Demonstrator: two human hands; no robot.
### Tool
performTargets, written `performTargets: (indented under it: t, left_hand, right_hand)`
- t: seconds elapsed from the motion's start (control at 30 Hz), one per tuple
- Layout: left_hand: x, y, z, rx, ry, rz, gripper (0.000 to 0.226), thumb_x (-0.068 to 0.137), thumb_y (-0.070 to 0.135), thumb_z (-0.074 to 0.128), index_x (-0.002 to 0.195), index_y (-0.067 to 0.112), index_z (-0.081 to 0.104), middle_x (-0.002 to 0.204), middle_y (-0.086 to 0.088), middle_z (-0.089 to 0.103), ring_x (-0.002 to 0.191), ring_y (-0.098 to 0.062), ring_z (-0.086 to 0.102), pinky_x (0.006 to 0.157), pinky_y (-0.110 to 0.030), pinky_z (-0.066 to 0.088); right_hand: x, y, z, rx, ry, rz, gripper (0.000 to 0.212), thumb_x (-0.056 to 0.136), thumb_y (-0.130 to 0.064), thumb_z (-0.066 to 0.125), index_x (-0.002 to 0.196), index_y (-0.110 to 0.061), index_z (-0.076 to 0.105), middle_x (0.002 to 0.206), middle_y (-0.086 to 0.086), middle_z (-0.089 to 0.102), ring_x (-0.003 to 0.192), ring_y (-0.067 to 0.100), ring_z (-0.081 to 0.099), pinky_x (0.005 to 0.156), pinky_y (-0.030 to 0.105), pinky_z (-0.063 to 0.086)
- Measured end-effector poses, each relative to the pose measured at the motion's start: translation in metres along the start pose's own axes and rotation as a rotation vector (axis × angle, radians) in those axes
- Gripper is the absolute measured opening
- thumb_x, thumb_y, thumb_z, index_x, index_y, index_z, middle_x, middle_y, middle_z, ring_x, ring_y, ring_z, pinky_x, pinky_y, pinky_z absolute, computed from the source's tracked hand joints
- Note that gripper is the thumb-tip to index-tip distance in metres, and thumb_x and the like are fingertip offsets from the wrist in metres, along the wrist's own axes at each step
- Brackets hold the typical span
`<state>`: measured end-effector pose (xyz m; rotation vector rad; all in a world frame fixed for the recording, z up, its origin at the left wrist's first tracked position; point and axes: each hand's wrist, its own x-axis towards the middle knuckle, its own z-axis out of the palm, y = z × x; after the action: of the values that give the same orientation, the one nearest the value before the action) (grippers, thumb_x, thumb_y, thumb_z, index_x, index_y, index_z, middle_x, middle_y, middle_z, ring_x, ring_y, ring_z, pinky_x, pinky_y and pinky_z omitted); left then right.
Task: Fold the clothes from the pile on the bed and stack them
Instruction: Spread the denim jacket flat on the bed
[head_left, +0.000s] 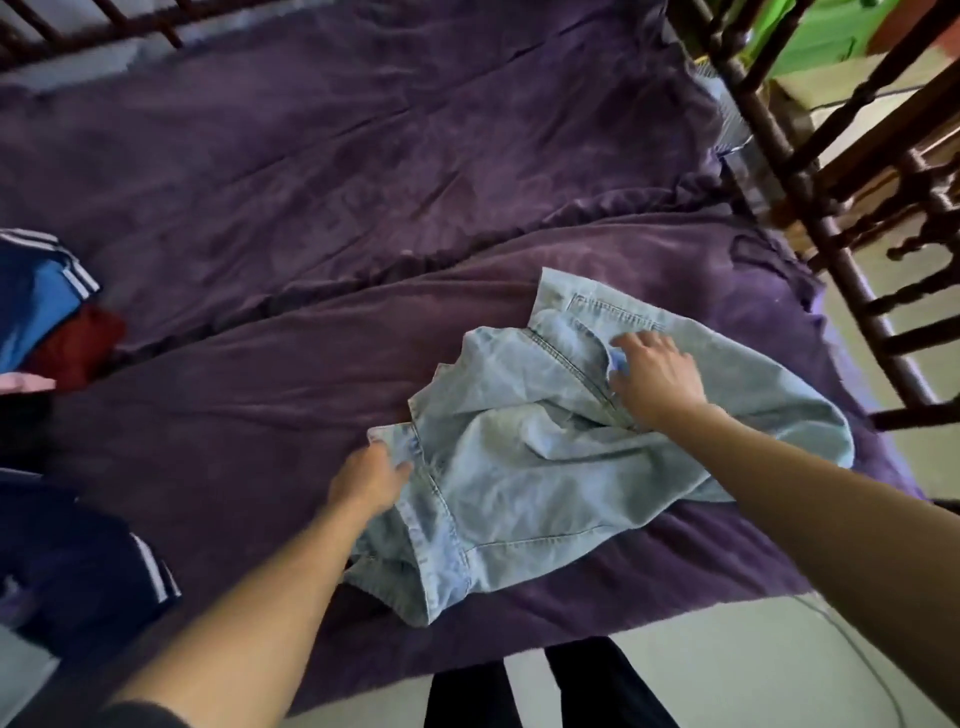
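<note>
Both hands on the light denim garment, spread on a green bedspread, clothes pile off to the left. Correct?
One error: the bedspread is purple, not green. The head view shows it. The rest holds: left hand and right hand are both on the light denim garment, and the clothes pile sits off to the left.

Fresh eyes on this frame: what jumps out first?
A crumpled pale denim garment lies right of centre on the purple bedspread, the left hand gripping its left edge and the right hand on its collar area. A pile of clothes, blue with white stripes on top, sits at the left edge.
</note>
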<state>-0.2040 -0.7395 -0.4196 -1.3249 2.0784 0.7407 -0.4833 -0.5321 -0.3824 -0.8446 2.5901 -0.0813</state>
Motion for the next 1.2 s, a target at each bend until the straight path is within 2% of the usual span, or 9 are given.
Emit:
performTargets:
  t: [0.1,0.17,0.33,0.53,0.8,0.87,1.0,1.1,1.2]
  left_hand:
    - [0.006,0.0,0.048,-0.262,-0.056,-0.192,0.064,0.083,0.048,0.064,0.131,0.01,0.045,0.131,-0.015,0.055,0.118,-0.033,0.054,0.095,-0.035,0.045]
    - [0.003,0.008,0.08,-0.385,-0.007,-0.262,0.063,0.08,0.038,0.071,0.13,0.011,0.044,0.125,-0.013,0.058,0.111,-0.031,0.058,0.087,-0.032,0.046]
    - [-0.009,0.007,0.091,-0.576,0.318,-0.339,0.03,0.079,0.008,0.063,0.108,0.018,0.064,0.106,-0.005,0.067,0.097,-0.027,0.063,0.079,-0.026,0.043]
    - [0.003,-0.026,-0.03,-0.756,0.614,-0.183,0.025,0.075,-0.003,0.059,0.092,0.011,0.071,0.089,-0.007,0.07,0.088,-0.024,0.066,0.081,-0.034,0.053]
    - [0.039,-0.032,-0.228,-0.848,0.872,0.008,0.025,0.076,0.0,0.063,0.095,0.013,0.073,0.084,0.003,0.061,0.078,-0.008,0.057,0.062,-0.002,0.038]
    - [0.05,-0.037,-0.254,-0.859,0.878,0.023,0.026,0.077,0.0,0.062,0.094,0.015,0.073,0.089,0.0,0.063,0.086,-0.012,0.06,0.065,-0.004,0.039]
    - [0.097,-0.06,-0.271,-0.898,0.773,0.033,0.034,0.08,-0.001,0.058,0.109,0.016,0.068,0.107,-0.004,0.065,0.098,-0.019,0.063,0.082,-0.025,0.052]
    - [0.134,-0.083,-0.247,-0.858,0.539,0.034,0.052,0.083,0.008,0.067,0.132,0.017,0.052,0.12,-0.004,0.058,0.105,-0.018,0.058,0.085,-0.026,0.049]
    - [0.156,-0.115,-0.195,-0.641,0.4,-0.035,0.059,0.083,0.018,0.069,0.137,0.014,0.047,0.134,-0.01,0.053,0.119,-0.026,0.053,0.1,-0.035,0.044]
  right_hand:
    - [0.043,-0.025,0.031,0.0,-0.067,-0.096,0.056,0.087,-0.03,0.057,0.139,-0.02,0.039,0.14,0.009,0.044,0.128,0.031,0.04,0.1,0.046,0.036]
    - [0.063,-0.034,0.053,0.004,-0.155,-0.052,0.067,0.083,-0.034,0.063,0.141,-0.02,0.032,0.139,0.01,0.043,0.126,0.033,0.041,0.098,0.048,0.036]
    - [0.055,-0.043,0.092,-0.044,-0.238,-0.104,0.032,0.089,-0.031,0.053,0.113,-0.012,0.046,0.105,0.02,0.064,0.096,0.038,0.059,0.078,0.04,0.045]
    - [0.065,-0.078,0.042,0.11,-0.072,-0.218,0.026,0.095,-0.038,0.047,0.112,-0.02,0.056,0.099,0.019,0.066,0.091,0.04,0.06,0.069,0.039,0.041]
    - [0.135,-0.165,-0.077,0.365,0.197,-0.09,0.041,0.087,-0.049,0.05,0.105,-0.012,0.052,0.104,0.021,0.063,0.096,0.042,0.057,0.073,0.042,0.041]
    - [0.146,-0.184,-0.091,0.447,0.209,-0.044,0.045,0.085,-0.051,0.052,0.111,-0.014,0.052,0.109,0.016,0.063,0.101,0.039,0.058,0.076,0.04,0.041]
    - [0.159,-0.21,-0.085,0.601,0.153,0.039,0.065,0.084,-0.049,0.059,0.139,-0.021,0.039,0.128,0.007,0.058,0.116,0.031,0.053,0.092,0.036,0.041]
    - [0.141,-0.215,-0.04,0.499,0.141,0.066,0.066,0.086,-0.047,0.062,0.141,-0.02,0.036,0.136,0.008,0.053,0.121,0.031,0.051,0.095,0.038,0.04]
    - [0.091,-0.208,0.027,0.345,0.096,0.055,0.068,0.087,-0.045,0.063,0.144,-0.022,0.033,0.145,0.009,0.041,0.128,0.033,0.043,0.098,0.044,0.04]
